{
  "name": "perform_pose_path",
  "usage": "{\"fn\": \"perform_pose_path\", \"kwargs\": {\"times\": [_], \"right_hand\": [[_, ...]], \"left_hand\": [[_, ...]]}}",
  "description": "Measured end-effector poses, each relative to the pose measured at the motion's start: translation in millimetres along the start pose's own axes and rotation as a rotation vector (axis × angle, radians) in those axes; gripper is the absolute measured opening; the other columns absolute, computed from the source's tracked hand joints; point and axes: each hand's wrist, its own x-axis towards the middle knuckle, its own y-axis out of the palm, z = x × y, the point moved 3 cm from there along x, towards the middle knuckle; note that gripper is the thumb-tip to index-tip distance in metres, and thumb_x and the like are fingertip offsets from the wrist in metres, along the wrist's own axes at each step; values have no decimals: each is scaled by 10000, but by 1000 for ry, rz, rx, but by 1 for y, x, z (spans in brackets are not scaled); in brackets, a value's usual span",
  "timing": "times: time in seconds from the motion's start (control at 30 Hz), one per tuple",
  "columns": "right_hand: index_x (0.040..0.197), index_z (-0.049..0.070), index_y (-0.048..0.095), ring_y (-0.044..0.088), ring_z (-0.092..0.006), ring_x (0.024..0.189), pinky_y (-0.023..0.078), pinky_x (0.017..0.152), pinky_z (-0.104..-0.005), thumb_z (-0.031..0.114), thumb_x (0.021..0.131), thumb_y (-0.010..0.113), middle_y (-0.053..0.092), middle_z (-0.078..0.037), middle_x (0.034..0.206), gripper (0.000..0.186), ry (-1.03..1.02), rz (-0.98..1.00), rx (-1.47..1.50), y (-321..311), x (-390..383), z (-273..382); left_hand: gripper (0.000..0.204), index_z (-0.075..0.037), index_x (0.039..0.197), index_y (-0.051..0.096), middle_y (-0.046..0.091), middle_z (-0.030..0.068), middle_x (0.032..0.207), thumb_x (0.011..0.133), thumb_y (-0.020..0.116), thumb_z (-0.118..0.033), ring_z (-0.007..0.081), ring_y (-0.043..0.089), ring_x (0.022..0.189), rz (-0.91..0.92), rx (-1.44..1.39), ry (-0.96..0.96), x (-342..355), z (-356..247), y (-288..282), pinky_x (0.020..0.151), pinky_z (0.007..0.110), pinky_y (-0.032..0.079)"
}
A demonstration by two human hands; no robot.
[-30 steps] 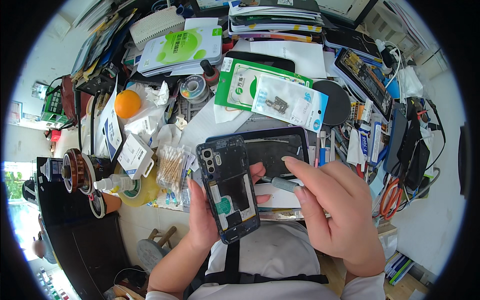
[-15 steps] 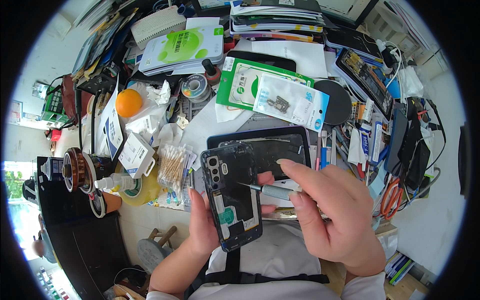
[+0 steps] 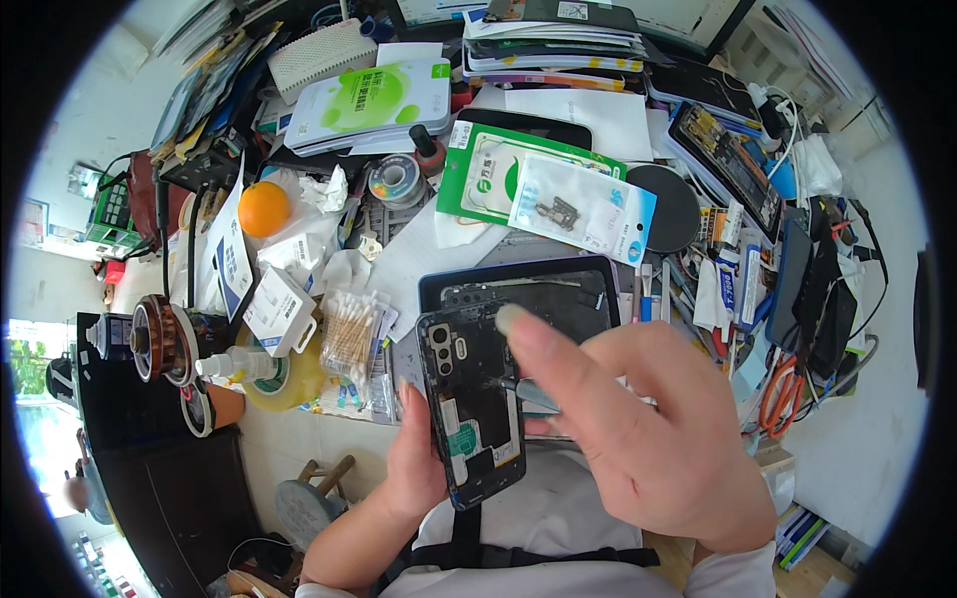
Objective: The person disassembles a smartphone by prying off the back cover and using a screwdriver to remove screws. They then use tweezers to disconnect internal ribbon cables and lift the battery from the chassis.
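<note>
My left hand [image 3: 414, 463] grips a black smartphone [image 3: 490, 364] by its long sides, holding it upright above my lap at the table's front edge. Its back cover is off, so the camera lenses, dark inner plate and a green patch show. Over the phone's right side is my right hand [image 3: 663, 448], closed on a slim grey-handled precision screwdriver [image 3: 536, 397]. The driver's tip meets the middle of the phone's back in view; whether it touches cannot be told. My right index finger stretches over the phone's upper right edge. Behind the phone lies a dark flat tablet-like device [image 3: 588, 304].
A green packet [image 3: 478, 149] and a clear bag of small metal parts [image 3: 573, 211] lie beyond the tablet. Cotton swabs [image 3: 351, 339], a tape roll [image 3: 289, 391] and an orange [image 3: 264, 209] are on the left. Brushes [image 3: 646, 289] and orange-handled scissors [image 3: 781, 394] sit at right.
My right hand has moved left and forward over the phone, its index finger now stretched out, covering more of the screwdriver. The phone has shifted slightly right and toward me.
</note>
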Motion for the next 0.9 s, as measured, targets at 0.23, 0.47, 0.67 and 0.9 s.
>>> {"fn": "perform_pose_path", "kwargs": {"times": [0.23, 0.47, 0.67, 0.9], "right_hand": [[1351, 18, 646, 637, -224, 752, 559, 842, -368, 74, 736, 819, 735, -34, 932, 641, 21, 67, 49, 0, -6, -1], [1297, 1, 668, 691, -215, 810, 548, 770, -327, 52, 752, 811, 773, -57, 973, 565, 57, 72, 35, -3, -8, -1], [1263, -7, 687, 664, -224, 728, 505, 643, -306, 59, 780, 789, 760, -61, 952, 499, 46, 89, 13, -5, -7, -3], [1215, -5, 722, 594, -226, 654, 471, 571, -332, 34, 795, 745, 713, -64, 884, 423, -10, -26, 29, -1, -10, -7]], "left_hand": [[954, -59, 1611, 240, 459, 212, 1541, 985, 199, -779, 382, 639, 1216, 10, 17, 56, 0, -5, 0, 1039, 490, 519], [939, -54, 1609, 246, 460, 217, 1538, 996, 207, -765, 388, 634, 1223, 39, -5, 89, 3, -4, 4, 1048, 491, 511], [940, -48, 1602, 257, 460, 213, 1534, 996, 203, -765, 376, 629, 1233, 25, -9, 93, 4, -4, 4, 1057, 487, 506], [942, -54, 1600, 269, 468, 206, 1529, 992, 214, -772, 389, 627, 1234, 50, -44, 69, 6, -1, 3, 1047, 481, 514]]}}
